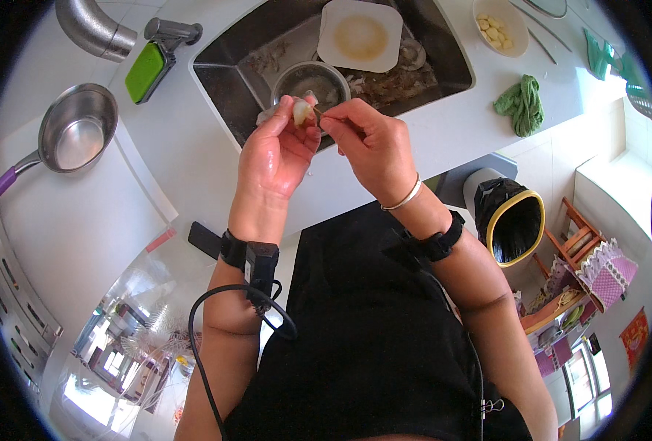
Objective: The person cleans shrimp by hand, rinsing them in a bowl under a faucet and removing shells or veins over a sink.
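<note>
My left hand (pixel 277 144), palm up over the sink's near edge, holds a small pale, wet piece of food (pixel 302 112) in its fingers; its exact kind I cannot tell. My right hand (pixel 367 138) pinches a thin brownish stick (pixel 318 111) between thumb and forefinger, its tip at the food. Below the fingertips, a round metal bowl (pixel 310 77) with liquid stands in the sink. A white square dish (pixel 361 36) with yellowish liquid sits behind it. Brownish, wet scraps (pixel 397 85) lie in the sink to the right.
The dark sink (pixel 224 93) is set in a white counter (pixel 414 129). At left are a saucepan (pixel 78 129) with a purple handle and a green-padded tool (pixel 144 73). At right lie a green cloth (pixel 518 105) and a bowl of peeled garlic cloves (pixel 510 49). A lined bin (pixel 543 220) stands below.
</note>
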{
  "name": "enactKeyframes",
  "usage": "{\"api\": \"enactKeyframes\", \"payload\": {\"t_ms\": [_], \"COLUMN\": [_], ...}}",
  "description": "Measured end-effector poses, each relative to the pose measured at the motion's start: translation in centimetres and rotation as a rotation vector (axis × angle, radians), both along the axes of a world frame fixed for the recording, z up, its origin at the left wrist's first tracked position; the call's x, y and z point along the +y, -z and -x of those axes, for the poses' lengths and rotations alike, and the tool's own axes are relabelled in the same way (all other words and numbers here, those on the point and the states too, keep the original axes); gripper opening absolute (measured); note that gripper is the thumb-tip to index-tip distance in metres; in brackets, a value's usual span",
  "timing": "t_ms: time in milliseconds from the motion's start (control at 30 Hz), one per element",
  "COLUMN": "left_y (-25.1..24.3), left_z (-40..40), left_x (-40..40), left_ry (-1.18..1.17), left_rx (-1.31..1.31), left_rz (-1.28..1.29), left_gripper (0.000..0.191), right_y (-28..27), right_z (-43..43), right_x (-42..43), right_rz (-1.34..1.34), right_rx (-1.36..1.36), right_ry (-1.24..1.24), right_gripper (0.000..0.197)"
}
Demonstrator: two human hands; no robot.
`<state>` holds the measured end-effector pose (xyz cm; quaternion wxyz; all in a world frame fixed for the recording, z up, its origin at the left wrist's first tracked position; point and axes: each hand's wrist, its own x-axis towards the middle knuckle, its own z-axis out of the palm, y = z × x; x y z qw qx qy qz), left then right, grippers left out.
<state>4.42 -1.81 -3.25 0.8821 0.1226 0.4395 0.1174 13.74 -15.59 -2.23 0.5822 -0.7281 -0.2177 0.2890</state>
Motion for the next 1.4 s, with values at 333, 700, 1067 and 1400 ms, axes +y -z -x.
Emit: {"api": "enactKeyframes", "payload": {"t_ms": [333, 700, 1067, 1400], "left_y": [-0.6, -0.6, -1.6, -0.2], "left_z": [0.0, -0.4, -0.5, -0.4], "left_x": [-0.6, -0.9, -0.1, 0.0], "left_ry": [0.025, 0.069, 0.337, 0.246], "left_rx": [-0.012, 0.001, 0.043, -0.165], "left_rz": [-0.209, -0.180, -0.360, -0.008], "left_gripper": [0.013, 0.018, 0.022, 0.022], "right_y": [0.2, 1.0, 1.8, 1.9], "right_z": [0.3, 1.1, -2.9, -3.1], "right_x": [0.4, 0.9, -0.1, -0.6], "right_rz": [-0.013, -0.006, 0.106, -0.124], "right_rx": [-0.308, -0.336, -0.703, -0.025], "right_ry": [-0.005, 0.097, 0.037, -0.065], "right_gripper": [0.005, 0.008, 0.007, 0.021]}}
